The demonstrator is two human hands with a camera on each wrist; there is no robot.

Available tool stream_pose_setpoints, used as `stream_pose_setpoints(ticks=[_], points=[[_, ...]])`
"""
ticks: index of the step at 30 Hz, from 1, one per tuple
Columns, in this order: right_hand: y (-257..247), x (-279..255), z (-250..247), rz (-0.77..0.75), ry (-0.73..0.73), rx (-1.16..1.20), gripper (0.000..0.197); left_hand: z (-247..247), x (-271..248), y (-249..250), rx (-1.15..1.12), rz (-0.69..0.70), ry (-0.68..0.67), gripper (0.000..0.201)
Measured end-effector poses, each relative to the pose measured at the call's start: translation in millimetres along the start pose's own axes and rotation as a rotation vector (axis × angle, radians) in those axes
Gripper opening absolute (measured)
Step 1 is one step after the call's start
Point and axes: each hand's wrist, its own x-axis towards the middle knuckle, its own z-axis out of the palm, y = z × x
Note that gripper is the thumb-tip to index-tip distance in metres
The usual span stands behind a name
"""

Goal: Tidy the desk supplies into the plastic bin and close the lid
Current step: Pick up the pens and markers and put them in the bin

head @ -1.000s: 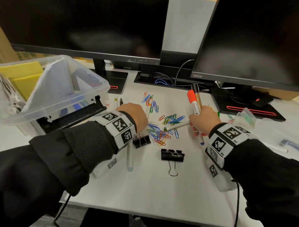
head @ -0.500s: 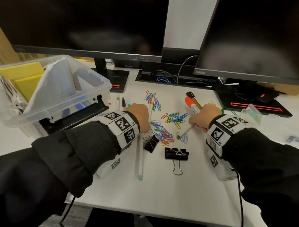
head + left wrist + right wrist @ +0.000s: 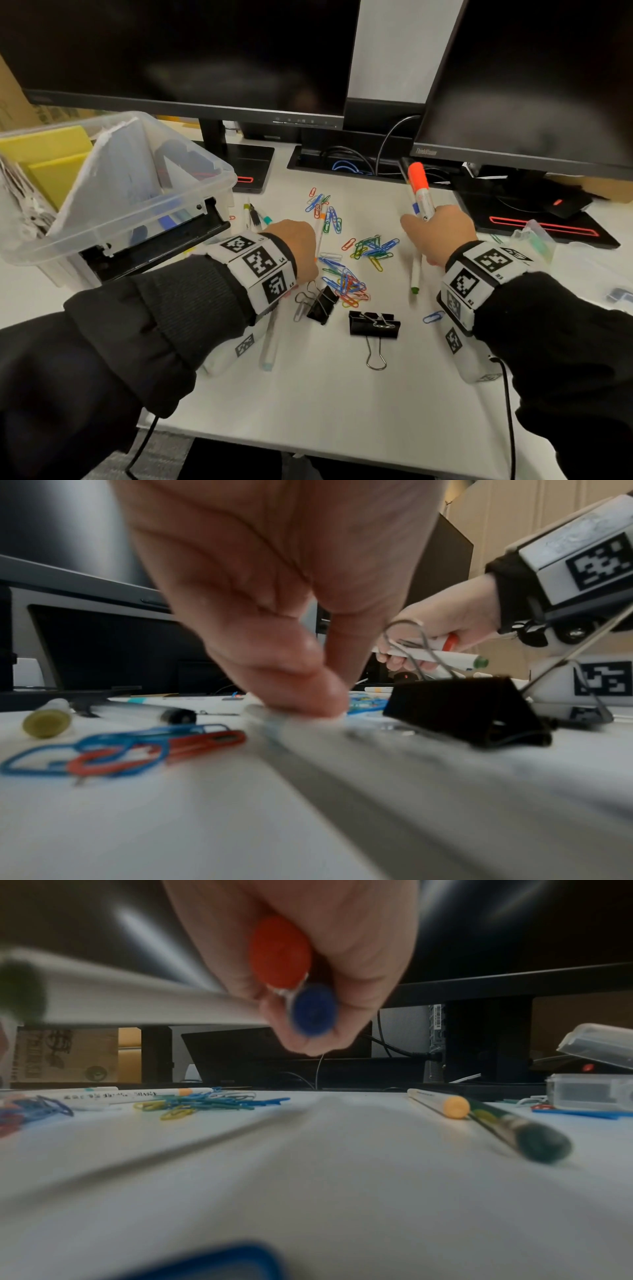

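While left hand [image 3: 294, 240] stays down, right hand [image 3: 436, 231] raised markers [image 3: 420, 192] upright.

Black knit-cuffed sleeves [image 3: 178, 308], white wristbands [image 3: 260, 263] with square black markers

The head camera looks steeply down from above the desk [image 3: 325, 404], taking in both forearms and the monitors behind. Each wrist camera sits almost at desk level, facing forward along its own fingers, very close; all three views share the scattered paper clips [image 3: 349, 284], and the left wrist view also catches the right hand [image 3: 445, 631]
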Motion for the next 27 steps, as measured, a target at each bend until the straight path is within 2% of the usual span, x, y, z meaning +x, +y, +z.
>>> stream_pose_setpoints(ticks=[2, 4, 8, 13, 16, 18, 22, 24, 27], points=[[-2, 0, 0, -0.007, 0.02, 0.041, 0.024, -1, 0, 1, 0.015, -0.003, 0.045, 0.023], [-3, -1, 0, -0.01, 0.027, 0.071, 0.024, -2, -1, 0, 0.023, -0.025, 0.068, 0.024], [-2, -2, 1, -0.033, 0.027, 0.157, 0.022, 0, -2, -3, 0.102, -0.059, 0.025, 0.044], [-5, -5, 1, -0.031, 0.046, 0.248, 0.034, 1, 0, -3, 0.114, -0.061, -0.03, 0.036], [-6, -5, 0, -0.058, 0.081, 0.213, 0.038, 0, 0, -1, 0.059, -0.043, 0.009, 0.036], [-7, -5, -1, -0.075, 0.1, 0.185, 0.039, 0, -1, -1, -0.051, -0.037, 0.092, 0.038], [-8, -6, -1, -0.097, 0.124, 0.129, 0.041, -3, 6, 7, -0.277, 0.024, 0.268, 0.031], [-6, -6, -1, -0.077, 0.126, 0.08, 0.04, -5, 16, 14, -0.282, 0.028, 0.277, 0.03], [-1, -6, -6, -0.005, 0.109, -0.025, 0.036, -8, 31, 21, -0.251, -0.047, 0.236, 0.033]])
